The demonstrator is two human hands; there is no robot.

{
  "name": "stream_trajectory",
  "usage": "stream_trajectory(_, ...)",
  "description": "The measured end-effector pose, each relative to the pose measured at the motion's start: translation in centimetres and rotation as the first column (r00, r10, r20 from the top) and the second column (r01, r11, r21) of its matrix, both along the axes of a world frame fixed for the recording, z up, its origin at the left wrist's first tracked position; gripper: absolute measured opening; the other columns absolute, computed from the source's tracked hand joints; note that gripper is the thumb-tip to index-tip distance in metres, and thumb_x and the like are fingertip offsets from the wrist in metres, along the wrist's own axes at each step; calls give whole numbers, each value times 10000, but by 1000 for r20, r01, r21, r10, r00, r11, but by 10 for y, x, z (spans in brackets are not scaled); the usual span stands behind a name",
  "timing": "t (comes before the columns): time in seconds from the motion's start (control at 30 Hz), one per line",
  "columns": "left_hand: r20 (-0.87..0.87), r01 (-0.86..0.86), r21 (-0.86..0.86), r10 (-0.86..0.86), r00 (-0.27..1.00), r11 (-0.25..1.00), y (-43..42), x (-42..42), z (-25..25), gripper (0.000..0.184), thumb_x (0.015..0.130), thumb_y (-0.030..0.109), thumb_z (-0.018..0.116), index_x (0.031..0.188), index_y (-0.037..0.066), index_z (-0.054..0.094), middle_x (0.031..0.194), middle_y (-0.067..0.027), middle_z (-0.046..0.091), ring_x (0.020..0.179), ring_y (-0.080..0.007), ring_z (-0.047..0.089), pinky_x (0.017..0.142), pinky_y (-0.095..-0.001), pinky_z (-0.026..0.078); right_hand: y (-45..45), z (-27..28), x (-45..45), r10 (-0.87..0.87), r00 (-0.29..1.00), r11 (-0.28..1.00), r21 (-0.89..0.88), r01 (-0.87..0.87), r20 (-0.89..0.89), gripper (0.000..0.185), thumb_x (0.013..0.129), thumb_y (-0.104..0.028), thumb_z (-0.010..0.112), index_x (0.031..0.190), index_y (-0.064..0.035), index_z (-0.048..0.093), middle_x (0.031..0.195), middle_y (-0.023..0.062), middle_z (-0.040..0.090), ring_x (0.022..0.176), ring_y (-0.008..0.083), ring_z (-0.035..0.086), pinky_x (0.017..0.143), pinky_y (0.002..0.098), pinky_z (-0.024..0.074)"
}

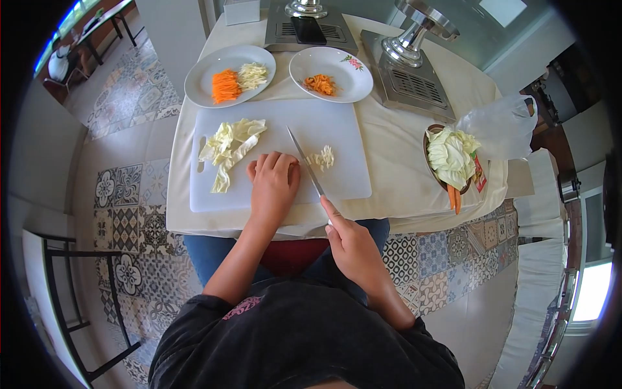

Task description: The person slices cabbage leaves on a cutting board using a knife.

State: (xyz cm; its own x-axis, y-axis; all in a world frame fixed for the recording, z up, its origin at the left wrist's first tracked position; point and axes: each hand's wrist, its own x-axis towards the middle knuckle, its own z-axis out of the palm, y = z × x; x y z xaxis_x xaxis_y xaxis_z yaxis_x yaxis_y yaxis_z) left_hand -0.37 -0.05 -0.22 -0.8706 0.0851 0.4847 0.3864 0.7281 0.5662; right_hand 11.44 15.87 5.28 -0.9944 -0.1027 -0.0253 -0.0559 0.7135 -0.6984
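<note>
My right hand (350, 243) is closed round the handle of a knife (305, 159), whose blade points up and left over the white cutting board (278, 117). On the board, my left hand (275, 178) has its fingers curled down beside the blade; whatever lies under the fingertips is hidden. Right of the blade is a small pile of cut cabbage (322, 157). Larger cabbage pieces (230, 146) lie to the left of my left hand. Behind the board, one plate (197, 81) bears orange and pale shreds, and a flowered plate (356, 81) holds orange scraps.
At the right stands a bowl with a cabbage (450, 157) and carrots (455, 199), next to a plastic bag (505, 126). Metal appliances (414, 87) stand at the back, one with a black phone (308, 30) on it. A person (59, 65) sits far left.
</note>
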Motion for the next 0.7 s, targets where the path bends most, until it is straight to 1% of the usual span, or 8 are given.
stream_trajectory(0.03, -10, 17, 4, -17, 1000, 1000, 0, 0, 0, 88, 862, 103, 674, 945, 100, 646, 962, -57, 642, 991, -268, 582, 942, -443, 363, 0, -3, 0, -14, 999, 1000, 9, 14, -33, 546, 990, -142, 533, 1524, -185, 430, 817, 215, 639, 759, 400, 646, 704, 503, 513)
stream_trajectory(0.2, -9, 50, 2, -50, 999, 999, 2, 1, 6, 183, 865, 100, 662, 1044, 134, 638, 1004, -46, 633, 1028, -263, 577, 965, -453, 356, 4, -10, -1, 5, 998, 998, 59, -2, -59, 552, 971, -143, 546, 1510, -216, 454, 814, 192, 634, 738, 381, 648, 684, 490, 527)
stream_trajectory(0.23, -11, 58, -51, -58, 998, 997, 2, 2, 7, 212, 869, 102, 654, 1075, 148, 637, 1018, -44, 625, 1037, -262, 572, 971, -459, 353, 5, -11, -1, 6, 998, 998, 65, -2, -59, 555, 967, -142, 549, 1508, -224, 457, 816, 188, 634, 735, 377, 647, 680, 487, 529)
stream_trajectory(0.33, 5, 80, -172, -80, 997, 982, 3, 2, 9, 285, 881, 108, 629, 1154, 188, 633, 1052, -39, 601, 1062, -259, 557, 990, -474, 346, 3, 2, 0, 0, 1000, 998, 56, -1, 20, 552, 960, -79, 560, 1499, -159, 465, 859, 201, 639, 781, 379, 624, 744, 454, 490)
stream_trajectory(0.5, 45, 103, -228, -95, 994, 968, 3, 4, 14, 321, 887, 105, 605, 1187, 214, 631, 1052, -34, 580, 1068, -249, 547, 1002, -478, 344, 5, -6, 0, 9, 1000, 999, 34, -9, -26, 562, 957, -105, 554, 1503, -203, 465, 841, 195, 642, 763, 379, 642, 714, 473, 515)
stream_trajectory(0.53, 38, 98, -211, -92, 995, 973, 3, 4, 14, 313, 878, 109, 614, 1176, 201, 638, 1056, -37, 585, 1064, -252, 549, 1001, -476, 345, 6, -7, -1, 15, 999, 999, 29, -14, -42, 566, 955, -118, 550, 1505, -222, 464, 834, 191, 646, 754, 382, 650, 699, 483, 527)
stream_trajectory(0.6, 24, 89, -175, -86, 996, 981, 4, 3, 13, 301, 860, 115, 633, 1154, 175, 650, 1063, -44, 595, 1054, -256, 553, 1000, -473, 348, 6, -6, -2, 6, 1000, 998, -66, -9, -31, 552, 967, -82, 555, 1505, -165, 461, 846, 206, 639, 721, 340, 617, 724, 406, 507)
stream_trajectory(0.7, 10, 3, -1, -3, 1000, 1000, 3, 3, 6, 305, 811, 124, 672, 1116, 123, 662, 1046, -59, 619, 1029, -266, 562, 988, -463, 355, 8, 3, -3, 10, 1000, 982, -190, -9, 1, 539, 977, -58, 558, 1503, -121, 458, 818, 197, 612, 664, 258, 537, 713, 324, 478)
